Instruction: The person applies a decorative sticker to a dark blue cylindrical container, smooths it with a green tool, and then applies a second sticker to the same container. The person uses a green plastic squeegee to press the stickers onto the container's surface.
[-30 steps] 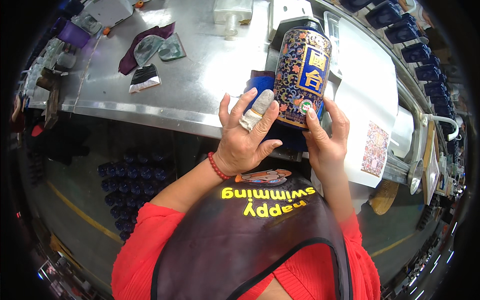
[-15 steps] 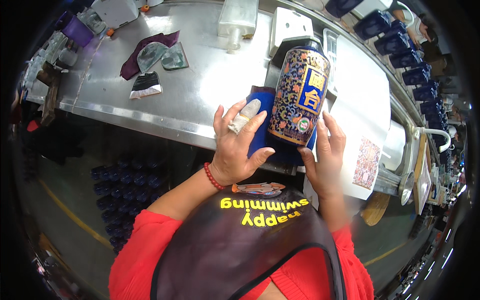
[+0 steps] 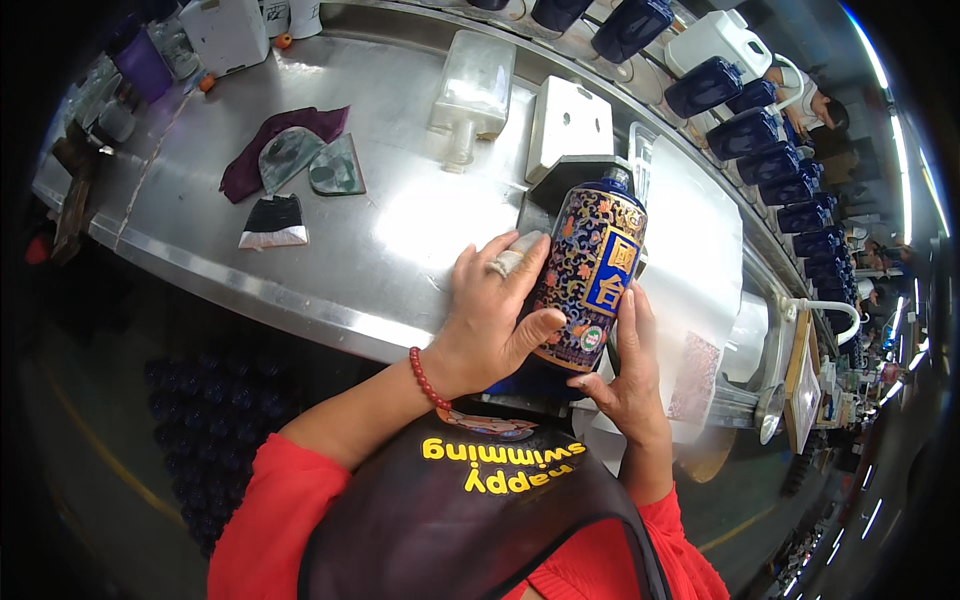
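Observation:
A dark blue bottle with a dense floral pattern and a gold-edged blue panel lies tilted, its neck pointing away from me. My left hand is against its left side, the thumb reaching over the lower front; one finger is wrapped in whitish cloth. From the lower right, my right hand grips the bottle, fingers along its side and thumb at the base. A dark rest shows behind the neck. Some blue cloth shows below the base, mostly hidden by bottle and hands.
On the metal table are cloth and sheet scraps. Behind stand a clear rectangular bottle and a white block. A white sheet lies at right, with a patterned print. Blue bottles line the far right.
My left hand has moved in against the bottle, and its thumb now lies over the lower front. My right hand stays at the lower right side. The view has shifted.

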The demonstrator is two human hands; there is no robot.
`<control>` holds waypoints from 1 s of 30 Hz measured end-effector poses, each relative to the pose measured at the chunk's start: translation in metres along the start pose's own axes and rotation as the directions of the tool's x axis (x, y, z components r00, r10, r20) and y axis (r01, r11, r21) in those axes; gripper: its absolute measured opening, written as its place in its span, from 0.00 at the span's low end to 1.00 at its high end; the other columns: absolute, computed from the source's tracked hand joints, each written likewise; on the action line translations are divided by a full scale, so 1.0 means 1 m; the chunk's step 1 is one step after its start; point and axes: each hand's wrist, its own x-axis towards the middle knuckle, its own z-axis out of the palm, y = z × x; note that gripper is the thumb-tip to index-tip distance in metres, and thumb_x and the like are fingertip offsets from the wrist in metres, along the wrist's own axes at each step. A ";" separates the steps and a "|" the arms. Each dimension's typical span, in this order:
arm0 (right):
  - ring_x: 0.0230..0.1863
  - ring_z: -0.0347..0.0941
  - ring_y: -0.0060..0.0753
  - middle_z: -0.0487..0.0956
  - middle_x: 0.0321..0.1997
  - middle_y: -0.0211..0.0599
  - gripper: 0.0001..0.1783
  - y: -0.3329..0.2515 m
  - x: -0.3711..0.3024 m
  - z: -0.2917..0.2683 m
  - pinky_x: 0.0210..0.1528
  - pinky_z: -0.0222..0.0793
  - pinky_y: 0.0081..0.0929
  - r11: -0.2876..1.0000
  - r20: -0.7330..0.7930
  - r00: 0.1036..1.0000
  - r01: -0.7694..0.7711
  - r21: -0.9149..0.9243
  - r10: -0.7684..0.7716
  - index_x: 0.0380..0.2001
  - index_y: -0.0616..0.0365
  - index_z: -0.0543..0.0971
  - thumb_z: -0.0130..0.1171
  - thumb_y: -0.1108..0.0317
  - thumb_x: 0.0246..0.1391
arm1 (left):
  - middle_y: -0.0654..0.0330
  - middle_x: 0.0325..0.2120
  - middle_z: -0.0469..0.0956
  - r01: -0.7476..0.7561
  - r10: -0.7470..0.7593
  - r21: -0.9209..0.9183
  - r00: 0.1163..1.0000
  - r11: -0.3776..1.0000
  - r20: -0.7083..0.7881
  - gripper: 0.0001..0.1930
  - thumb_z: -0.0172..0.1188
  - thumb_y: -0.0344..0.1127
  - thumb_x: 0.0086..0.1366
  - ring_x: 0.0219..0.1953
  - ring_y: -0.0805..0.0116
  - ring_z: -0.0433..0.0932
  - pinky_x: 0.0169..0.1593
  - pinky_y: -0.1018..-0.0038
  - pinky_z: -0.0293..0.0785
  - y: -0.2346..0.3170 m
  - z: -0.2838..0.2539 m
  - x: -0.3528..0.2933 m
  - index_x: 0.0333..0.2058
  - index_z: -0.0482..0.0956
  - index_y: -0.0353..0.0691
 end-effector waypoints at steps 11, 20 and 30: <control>0.72 0.56 0.65 0.53 0.75 0.63 0.63 -0.002 -0.002 0.000 0.69 0.59 0.50 0.995 0.041 0.996 -0.080 0.051 0.078 0.76 0.55 0.51 0.78 0.55 0.42 | 0.41 0.61 0.69 0.002 -0.006 -0.147 1.000 0.989 -0.028 0.43 0.41 0.65 0.73 0.65 0.45 0.64 0.68 0.51 0.49 -0.003 0.001 0.038 0.70 0.55 0.30; 0.70 0.59 0.64 0.56 0.73 0.62 0.62 -0.005 0.000 -0.002 0.68 0.61 0.49 0.996 0.040 0.996 -0.077 0.042 0.075 0.74 0.59 0.53 0.79 0.60 0.40 | 0.42 0.59 0.70 -0.043 0.033 -0.158 0.997 0.986 -0.067 0.43 0.43 0.64 0.73 0.61 0.46 0.69 0.65 0.55 0.54 -0.003 0.002 0.048 0.70 0.54 0.29; 0.66 0.63 0.64 0.60 0.71 0.61 0.60 -0.007 0.002 -0.006 0.66 0.63 0.46 0.998 0.028 0.997 -0.069 -0.002 0.069 0.73 0.60 0.57 0.79 0.60 0.38 | 0.39 0.56 0.74 -0.074 0.023 -0.379 0.990 0.922 -0.137 0.34 0.46 0.54 0.76 0.51 0.43 0.77 0.55 0.60 0.69 -0.015 0.011 0.052 0.69 0.59 0.32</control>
